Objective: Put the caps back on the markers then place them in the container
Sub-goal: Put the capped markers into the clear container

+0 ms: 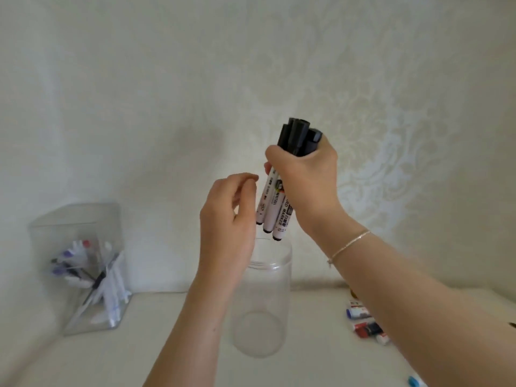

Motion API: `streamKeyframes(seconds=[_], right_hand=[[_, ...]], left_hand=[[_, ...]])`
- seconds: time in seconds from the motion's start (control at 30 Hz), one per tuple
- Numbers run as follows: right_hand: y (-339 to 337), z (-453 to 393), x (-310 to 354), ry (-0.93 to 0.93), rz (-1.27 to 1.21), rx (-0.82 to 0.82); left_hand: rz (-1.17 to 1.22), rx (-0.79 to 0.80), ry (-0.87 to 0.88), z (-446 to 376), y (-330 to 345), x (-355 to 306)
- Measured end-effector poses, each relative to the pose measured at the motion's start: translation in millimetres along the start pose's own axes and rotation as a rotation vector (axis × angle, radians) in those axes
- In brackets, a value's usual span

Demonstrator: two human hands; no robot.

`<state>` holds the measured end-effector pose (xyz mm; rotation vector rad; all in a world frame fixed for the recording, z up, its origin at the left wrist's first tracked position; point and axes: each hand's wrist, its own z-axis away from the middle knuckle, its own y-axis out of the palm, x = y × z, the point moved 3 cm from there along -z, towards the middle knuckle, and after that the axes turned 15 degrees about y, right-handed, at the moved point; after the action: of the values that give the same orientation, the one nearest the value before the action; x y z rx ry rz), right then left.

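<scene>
My right hand [304,177] grips a bunch of white markers [275,208] with black caps on, held upright with the caps up. Their lower ends hang just above the mouth of a clear round container [262,303] that stands on the white table and has nothing in it. My left hand [226,219] hovers beside the markers, just left of the container's rim, fingers loosely curled and holding nothing.
A clear square box [81,263] with several pens and markers stands at the left against the wall. More markers with red and blue caps [365,325] lie on the table at the right, partly hidden by my right forearm. A blue cap [416,382] lies near the bottom edge.
</scene>
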<state>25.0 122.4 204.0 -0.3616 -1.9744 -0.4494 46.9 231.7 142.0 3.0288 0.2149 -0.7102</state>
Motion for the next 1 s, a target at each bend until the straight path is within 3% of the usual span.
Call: streamKeyframes(seconds=[0.13,0.27,0.43,0.6,1.0], right_hand=[[18,-5,-30,0.085,0.015,0.042],[22,-8,-64,0.226,0.151,0.136],[12,-6,-84,0.333,0.349,0.332],[-2,-6,-86,0.198,0.605,0.354],[-25,2,-108,0.092,0.486,0.307]], left_hand=[[0.206,0.287,-0.196,35,-34,59],[0.292,0.588,-0.395,88,-16,100],[0.327,0.523,-0.377,104,8,106],[0.306,0.422,-0.385,97,17,106],[0.147,0.365,-0.284,100,21,105]])
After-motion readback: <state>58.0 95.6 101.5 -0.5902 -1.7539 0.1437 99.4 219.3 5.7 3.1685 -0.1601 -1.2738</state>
